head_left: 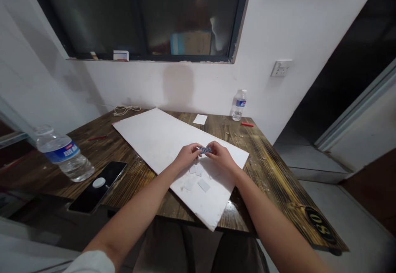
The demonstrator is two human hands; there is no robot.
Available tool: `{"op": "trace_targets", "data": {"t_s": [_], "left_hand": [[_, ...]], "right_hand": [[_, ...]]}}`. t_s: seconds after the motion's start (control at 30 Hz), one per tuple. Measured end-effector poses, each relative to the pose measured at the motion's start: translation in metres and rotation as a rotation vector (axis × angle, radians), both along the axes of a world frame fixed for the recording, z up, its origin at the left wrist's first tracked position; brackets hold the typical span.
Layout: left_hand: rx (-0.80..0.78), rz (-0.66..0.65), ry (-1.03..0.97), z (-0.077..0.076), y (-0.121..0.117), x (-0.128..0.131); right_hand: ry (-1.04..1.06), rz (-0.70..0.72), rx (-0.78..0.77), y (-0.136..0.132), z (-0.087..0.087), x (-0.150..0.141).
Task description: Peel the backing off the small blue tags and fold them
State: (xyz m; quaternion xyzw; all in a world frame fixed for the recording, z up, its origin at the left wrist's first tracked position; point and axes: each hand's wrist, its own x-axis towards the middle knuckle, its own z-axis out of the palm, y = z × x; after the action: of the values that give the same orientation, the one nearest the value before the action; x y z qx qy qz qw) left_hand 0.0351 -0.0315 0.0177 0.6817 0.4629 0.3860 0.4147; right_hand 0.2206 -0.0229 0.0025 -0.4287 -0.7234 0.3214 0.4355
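My left hand [187,156] and my right hand [221,158] meet above a white foam board [154,139], and the fingertips of both pinch a small blue-and-white piece [205,150] between them. Its exact kind is too small to tell. Just below my hands, several small pale square pieces [198,170] lie on the board, and one more square [203,185] sits nearer its front corner. The board lies at an angle on a dark wooden table [266,170].
A water bottle [63,154] lies on the table's left side near a black phone [97,186]. Another bottle [239,105] stands at the back by the wall. A red pencil [97,138], a red stick [247,124], a white paper slip [200,119] and a coiled cord [125,109] also lie there.
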Motion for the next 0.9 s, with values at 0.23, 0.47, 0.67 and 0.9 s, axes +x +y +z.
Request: {"op": "trace_targets", "data": {"t_s": [0.23, 0.47, 0.67, 0.9], "left_hand": [[0.39, 0.049, 0.496, 0.003, -0.002, -0.006], [0.442, 0.036, 0.636, -0.006, 0.004, -0.008], [0.43, -0.028, 0.642, -0.004, 0.002, -0.006], [0.286, 0.125, 0.441, 0.0, 0.001, -0.006]], "right_hand": [[-0.232, -0.068, 0.086, -0.004, 0.003, 0.002], [-0.459, -0.084, 0.174, -0.002, -0.007, 0.002], [-0.373, -0.037, 0.169, -0.004, -0.002, -0.003], [-0.222, -0.011, 0.114, 0.0, 0.005, 0.004]]}}
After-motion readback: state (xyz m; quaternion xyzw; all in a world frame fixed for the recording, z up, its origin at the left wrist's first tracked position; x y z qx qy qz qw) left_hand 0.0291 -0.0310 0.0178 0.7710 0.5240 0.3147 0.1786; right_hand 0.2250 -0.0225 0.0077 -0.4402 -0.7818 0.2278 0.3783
